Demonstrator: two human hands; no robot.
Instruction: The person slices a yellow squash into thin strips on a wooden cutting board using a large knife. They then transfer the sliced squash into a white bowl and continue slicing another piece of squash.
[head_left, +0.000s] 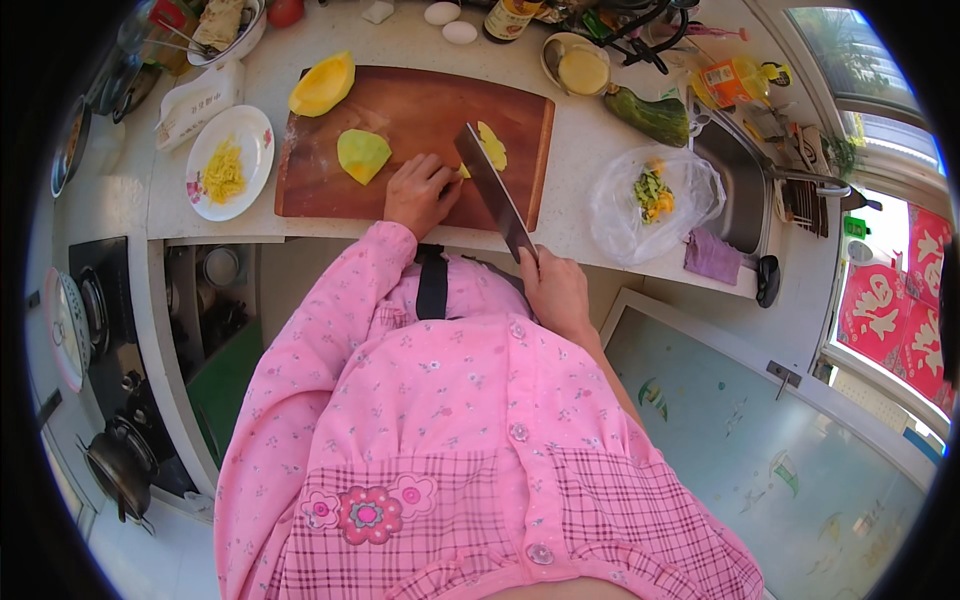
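My right hand (556, 289) grips the handle of a kitchen cleaver (491, 184), whose blade slants across the wooden cutting board (322, 199). My left hand (424, 187) rests on the board with bent fingers, holding down a small yellow squash piece (464, 172) that is mostly hidden by the fingers and blade. Just beyond the blade lie thin yellow squash slices (492, 146). Left of my left hand sits a peeled green-yellow squash chunk (364, 155). A hollowed yellow squash piece (322, 84) lies at the board's far left corner.
On the left, a white plate (259, 161) holds yellow shreds beside a tissue pack (201, 101). To the right are a plastic bag with peelings (619, 206), a green squash (649, 116), a bowl (551, 56) and the sink (739, 180). Two eggs (459, 32) and a sauce bottle (510, 19) stand behind.
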